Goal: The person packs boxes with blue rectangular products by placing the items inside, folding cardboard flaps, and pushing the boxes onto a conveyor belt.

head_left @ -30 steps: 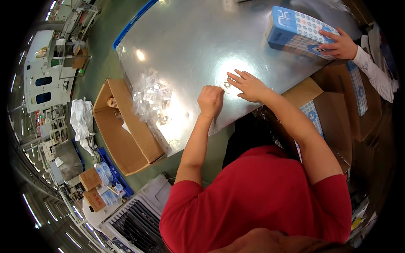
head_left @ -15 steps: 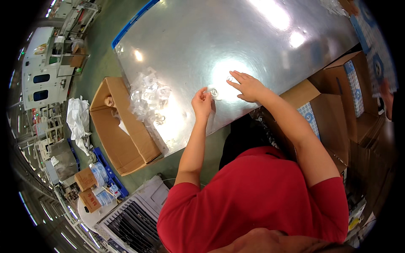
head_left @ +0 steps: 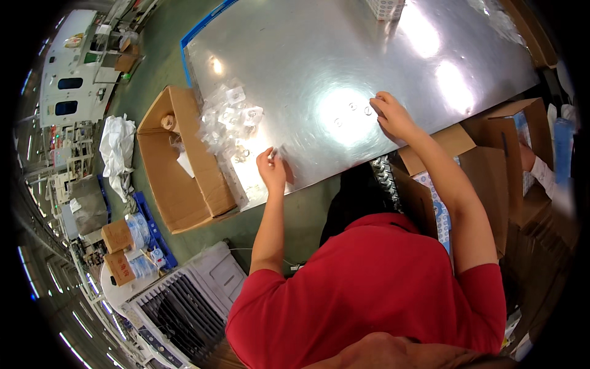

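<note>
Several small shiny rings lie apart on the metal table (head_left: pixel 295 67), including one ring (head_left: pixel 352 106) in the glare and another ring (head_left: pixel 368 111) by my right hand (head_left: pixel 396 118). My right hand's fingers are bent but apart, close beside that ring. Over the table's near edge, my left hand (head_left: pixel 272 172) is closed in a pinch, with a small pale, shiny bit at its fingertips, too small to name. Left of it is a heap of small clear bags (head_left: pixel 230 114); several hold ring-like pieces.
An open cardboard box (head_left: pixel 203 163) stands against the table's left edge. Open cartons (head_left: pixel 488 184) crowd the right side, where another person's hand (head_left: pixel 527 158) shows. A patterned white box (head_left: pixel 387 8) stands at the far edge. A grey slatted machine (head_left: pixel 184 307) is at lower left.
My left hand has moved left and nearer, toward the bag heap; the clear bag at its fingers no longer shows clearly. My right hand has moved right. A patterned box has come into view.
</note>
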### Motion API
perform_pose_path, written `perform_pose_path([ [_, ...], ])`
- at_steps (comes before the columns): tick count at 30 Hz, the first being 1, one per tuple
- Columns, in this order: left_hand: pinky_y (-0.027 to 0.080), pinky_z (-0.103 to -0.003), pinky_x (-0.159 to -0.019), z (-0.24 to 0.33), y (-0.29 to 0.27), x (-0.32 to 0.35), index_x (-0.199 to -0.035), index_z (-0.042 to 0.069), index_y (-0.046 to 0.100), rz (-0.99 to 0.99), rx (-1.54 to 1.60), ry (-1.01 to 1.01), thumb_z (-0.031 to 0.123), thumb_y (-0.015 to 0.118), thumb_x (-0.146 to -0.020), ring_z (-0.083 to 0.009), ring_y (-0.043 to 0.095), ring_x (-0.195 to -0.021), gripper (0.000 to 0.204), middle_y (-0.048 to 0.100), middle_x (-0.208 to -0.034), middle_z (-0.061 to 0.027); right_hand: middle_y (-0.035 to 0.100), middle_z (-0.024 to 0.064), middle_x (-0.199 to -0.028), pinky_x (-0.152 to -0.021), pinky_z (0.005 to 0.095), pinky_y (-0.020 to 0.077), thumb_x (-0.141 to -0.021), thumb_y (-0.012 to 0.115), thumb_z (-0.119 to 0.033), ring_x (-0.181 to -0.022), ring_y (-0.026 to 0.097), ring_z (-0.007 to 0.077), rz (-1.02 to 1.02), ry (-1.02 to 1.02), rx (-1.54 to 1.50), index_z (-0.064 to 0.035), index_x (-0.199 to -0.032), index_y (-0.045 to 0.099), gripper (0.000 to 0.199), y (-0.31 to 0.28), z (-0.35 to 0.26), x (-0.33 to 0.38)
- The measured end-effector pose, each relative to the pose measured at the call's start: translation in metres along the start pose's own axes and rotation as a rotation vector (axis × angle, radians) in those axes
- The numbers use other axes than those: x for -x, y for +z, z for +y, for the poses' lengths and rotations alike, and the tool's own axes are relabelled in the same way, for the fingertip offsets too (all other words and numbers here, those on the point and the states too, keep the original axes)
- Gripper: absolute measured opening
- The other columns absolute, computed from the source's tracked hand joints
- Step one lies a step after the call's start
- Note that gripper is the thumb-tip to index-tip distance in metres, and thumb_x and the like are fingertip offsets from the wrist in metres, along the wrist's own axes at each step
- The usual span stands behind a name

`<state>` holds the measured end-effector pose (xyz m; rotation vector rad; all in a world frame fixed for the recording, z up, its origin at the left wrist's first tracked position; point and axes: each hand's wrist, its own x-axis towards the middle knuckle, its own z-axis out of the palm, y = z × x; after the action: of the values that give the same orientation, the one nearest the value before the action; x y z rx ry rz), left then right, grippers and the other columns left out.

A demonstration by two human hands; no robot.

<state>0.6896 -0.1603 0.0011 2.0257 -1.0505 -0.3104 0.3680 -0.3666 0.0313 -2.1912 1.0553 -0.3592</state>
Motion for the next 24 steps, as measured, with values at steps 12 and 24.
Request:
perform_pose_path([
  [12, 0.043, -0.036, -0.076, -0.021, -0.085, -0.028, -0.103, 0.005, 0.057, 0.156, -0.715, 0.179, 0.006, 0.064, -0.074, -0.0269, 0.052, -0.089, 0.03, 0.051, -0.105, -0.0129, 0.04, 0.02, -0.13, -0.098, 0.0374, 0.0373, -0.071, 0.06, -0.002, -0.119, 0.04, 0.0347, -0.123, -0.121, 0.016, -0.0035, -0.126, 0.043, 0.058, -0.005, -0.004, 0.0],
  [24, 0.045, -0.021, -0.059, 0.02, -0.053, -0.058, -0.105, -0.001, 0.06, -0.02, 0.4, -0.269, 0.004, 0.058, -0.083, -0.0091, 0.059, -0.07, 0.023, 0.065, -0.084, -0.0049, 0.05, 0.0144, -0.12, -0.084, 0.031, 0.0468, -0.082, 0.056, -0.003, -0.104, 0.054, 0.0261, 0.198, 0.146, -0.252, -0.0013, -0.114, 0.055, 0.032, -0.04, 0.038, 0.134],
])
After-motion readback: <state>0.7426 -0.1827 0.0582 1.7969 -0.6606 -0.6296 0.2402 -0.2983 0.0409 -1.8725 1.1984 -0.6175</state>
